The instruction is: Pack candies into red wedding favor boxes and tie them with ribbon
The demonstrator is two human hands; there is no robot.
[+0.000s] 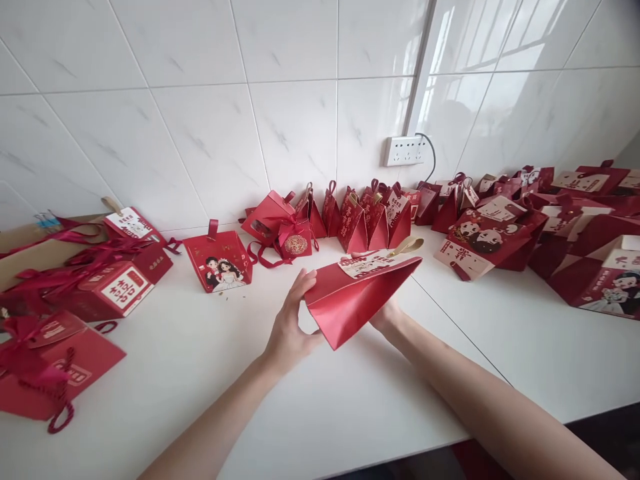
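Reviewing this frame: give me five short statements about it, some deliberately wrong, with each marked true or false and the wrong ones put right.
1. The left hand grips a red gift box. True.
2. The right hand is fully visible. False: most of the right hand is hidden behind the red gift box.
3. A dark cable runs from the right end of the white socket strip. True.
4. The wall behind is bare red brick. False: it is covered in pale tiles with grey veins.
5. The flat-fronted box with a printed couple stands to the left of the red gift box. True.
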